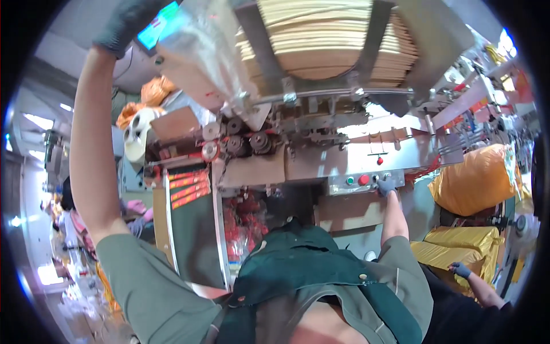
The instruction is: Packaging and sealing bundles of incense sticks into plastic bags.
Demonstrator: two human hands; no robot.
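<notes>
My left arm reaches up at the far left. My left hand (127, 28), in a dark grey glove, is beside a lit screen (158, 26), its fingertips cut off by the frame's upper edge. Low on the machine's front is a control panel (338, 187) with a green button (350, 180) and a red button (364, 179). My right hand (388, 186), in a grey glove, is at the panel's right end, fingers closed at a small knob (376, 179) that they partly cover.
Stacked tan paper sheets (321, 40) fill the machine's top holder. Red-and-yellow printed strips (189, 189) lie on a dark conveyor belt (197, 246). An orange sack (472, 180) and yellow wrapped bundles (458, 246) stand at right, near another person's gloved hand (459, 269).
</notes>
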